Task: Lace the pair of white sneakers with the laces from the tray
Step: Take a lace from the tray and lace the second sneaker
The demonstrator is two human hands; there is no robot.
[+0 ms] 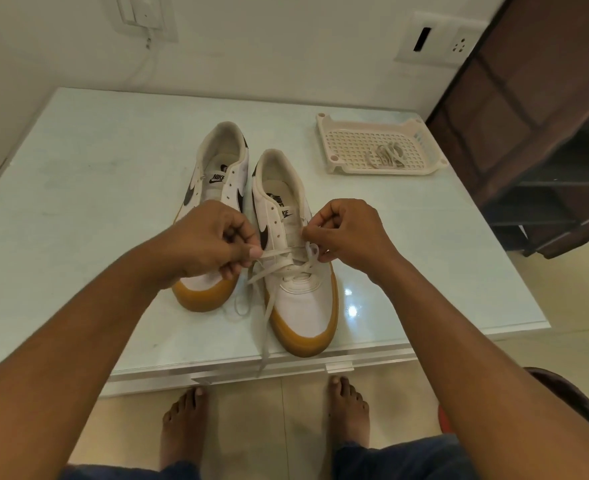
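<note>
Now: lace (279,252) crosses lower eyelets of near sneaker (303,306); left hand (213,240) pinches one strand just left of it, right hand (346,233) pinches the other above its tongue. Beside it, left: second sneaker (217,157). Beyond it, right: tray (325,140) holding spare lace (386,155).

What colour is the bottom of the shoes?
The soles are honey-brown, clearest in the head view.

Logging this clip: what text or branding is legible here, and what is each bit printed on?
"NIKE": far sneaker's tongue label, clear.
"NIKE": near sneaker's insole, tilted and partly hidden.
"IKE": near sneaker's tongue label, first letter out of sight.
No text shows on the tray or the wall plates.
</note>
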